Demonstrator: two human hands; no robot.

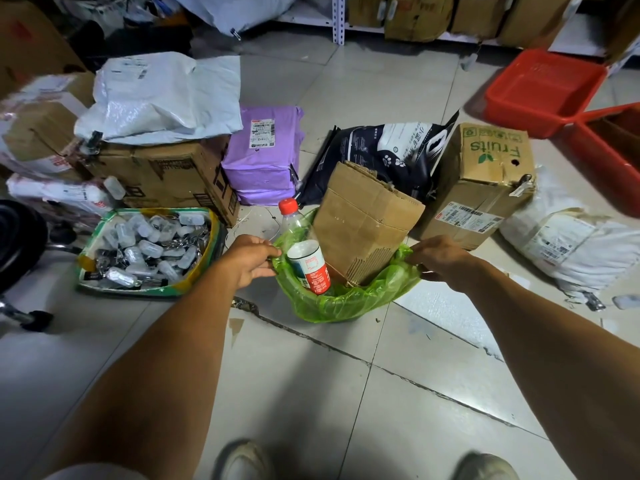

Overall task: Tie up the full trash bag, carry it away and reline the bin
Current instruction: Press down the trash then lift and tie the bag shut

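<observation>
Both hands are gripping the green trash bag: left hand pinching one rim, right hand the opposite, cardboard box sticking out.

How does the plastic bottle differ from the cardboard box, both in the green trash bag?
The plastic bottle is clear with a red cap; the cardboard box is brown and opaque. The bottle is slim, the box far bulkier. The bottle stands at the bag's left, the box at its right. Both stick out above the green trash bag.
</observation>
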